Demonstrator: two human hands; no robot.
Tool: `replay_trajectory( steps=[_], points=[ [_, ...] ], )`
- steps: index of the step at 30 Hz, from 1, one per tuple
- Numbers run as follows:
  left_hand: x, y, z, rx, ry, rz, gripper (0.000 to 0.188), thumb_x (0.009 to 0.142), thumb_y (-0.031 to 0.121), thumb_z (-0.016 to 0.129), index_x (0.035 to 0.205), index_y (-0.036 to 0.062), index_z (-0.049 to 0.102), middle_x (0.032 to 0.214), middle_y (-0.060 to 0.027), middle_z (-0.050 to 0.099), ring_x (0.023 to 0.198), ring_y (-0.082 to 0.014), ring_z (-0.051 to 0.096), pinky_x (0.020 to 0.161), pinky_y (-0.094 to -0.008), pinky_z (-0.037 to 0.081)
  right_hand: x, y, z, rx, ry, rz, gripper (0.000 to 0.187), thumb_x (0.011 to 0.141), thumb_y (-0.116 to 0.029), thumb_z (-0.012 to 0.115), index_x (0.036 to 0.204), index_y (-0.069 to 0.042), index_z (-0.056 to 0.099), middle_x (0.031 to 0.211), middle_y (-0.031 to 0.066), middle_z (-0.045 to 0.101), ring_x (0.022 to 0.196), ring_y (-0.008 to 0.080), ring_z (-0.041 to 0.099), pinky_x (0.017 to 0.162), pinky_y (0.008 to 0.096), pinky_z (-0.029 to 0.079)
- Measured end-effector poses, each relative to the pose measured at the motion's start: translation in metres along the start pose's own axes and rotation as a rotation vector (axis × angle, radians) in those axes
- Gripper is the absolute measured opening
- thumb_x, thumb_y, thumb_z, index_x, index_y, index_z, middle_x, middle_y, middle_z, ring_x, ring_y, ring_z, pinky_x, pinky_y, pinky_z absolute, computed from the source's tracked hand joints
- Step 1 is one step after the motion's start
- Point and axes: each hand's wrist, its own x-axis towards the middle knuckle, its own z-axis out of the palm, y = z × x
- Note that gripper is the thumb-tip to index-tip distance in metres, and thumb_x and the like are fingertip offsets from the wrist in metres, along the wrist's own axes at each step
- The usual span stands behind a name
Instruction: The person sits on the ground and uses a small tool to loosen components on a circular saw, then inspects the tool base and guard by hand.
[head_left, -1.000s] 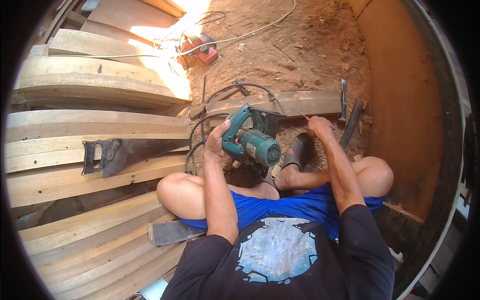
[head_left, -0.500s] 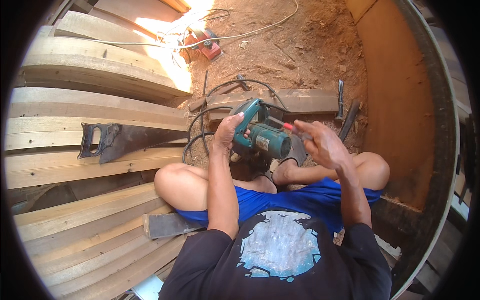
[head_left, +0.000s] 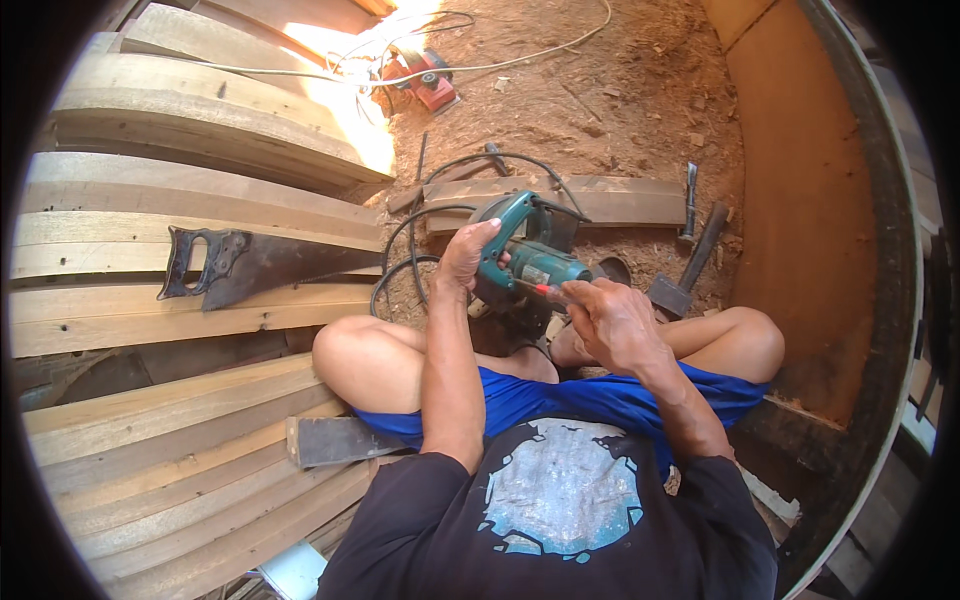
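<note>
A teal circular saw [head_left: 548, 262] is held up above my crossed legs, its black cord [head_left: 412, 256] looping off to the left. My left hand [head_left: 470, 255] is wrapped round the saw's rear handle. Pinched in my right hand [head_left: 618, 322] is a screwdriver [head_left: 541, 289], red where its handle meets the thin shaft. Its shaft points left, with the tip at the lower end of the saw's handle. Whether the tip sits in a screw is too small to tell. My right fingers cover most of the screwdriver's handle.
Stacked planks [head_left: 190, 312] fill the left side, with a handsaw [head_left: 280, 266] lying on them. A short timber [head_left: 640, 203], a hammer [head_left: 683, 283] and a slim metal-ended tool [head_left: 690, 205] lie ahead on sawdust. Farther off is a red power tool [head_left: 430, 88]. A brown panel [head_left: 800, 230] stands right.
My right hand has moved down and left, bringing the screwdriver from beside the saw's upper body to the lower end of its handle. My left hand keeps its grip on the saw.
</note>
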Motion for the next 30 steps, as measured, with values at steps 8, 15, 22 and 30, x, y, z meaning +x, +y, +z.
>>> replay_trajectory(
  steps=[8, 15, 22, 30],
  points=[
    [-0.001, 0.000, 0.000, -0.012, -0.008, -0.001, 0.040, 0.094, 0.039, 0.072, 0.103, -0.0004, 0.066, 0.078, -0.0092, 0.066, 0.064, -0.0159, 0.066, 0.059, -0.0292, 0.058, 0.002, 0.000, 0.006, 0.016, 0.011, 0.032, 0.026, 0.093, -0.021, 0.066, 0.114, -0.007, 0.073, 0.092, 0.0215, 0.071, 0.083, 0.0441, 0.069, 0.072, 0.0539, 0.054],
    [0.000, 0.001, -0.001, -0.012, -0.031, 0.002, 0.039, 0.095, 0.038, 0.071, 0.102, -0.0001, 0.066, 0.079, -0.0093, 0.067, 0.065, -0.0154, 0.067, 0.059, -0.0286, 0.058, 0.003, 0.000, 0.011, -0.030, 0.014, 0.019, 0.026, 0.092, -0.021, 0.066, 0.114, -0.008, 0.071, 0.090, 0.0211, 0.070, 0.081, 0.0444, 0.069, 0.070, 0.0546, 0.054],
    [0.001, -0.002, -0.001, 0.002, 0.005, 0.011, 0.042, 0.094, 0.040, 0.071, 0.102, -0.0007, 0.067, 0.080, -0.0099, 0.067, 0.066, -0.0166, 0.067, 0.059, -0.0298, 0.058, 0.003, -0.003, 0.014, -0.063, -0.012, 0.050, 0.029, 0.089, -0.014, 0.069, 0.117, -0.008, 0.073, 0.094, 0.0191, 0.071, 0.084, 0.0414, 0.070, 0.071, 0.0497, 0.055],
    [0.001, -0.003, 0.002, -0.040, 0.074, -0.004, 0.039, 0.098, 0.040, 0.065, 0.103, 0.0015, 0.066, 0.077, -0.0079, 0.065, 0.061, -0.0165, 0.065, 0.054, -0.0299, 0.054, 0.003, 0.002, 0.024, 0.220, 0.226, -0.138, 0.031, 0.096, -0.019, 0.065, 0.121, -0.002, 0.064, 0.102, 0.0235, 0.070, 0.088, 0.0474, 0.068, 0.074, 0.0536, 0.055]
  ],
)
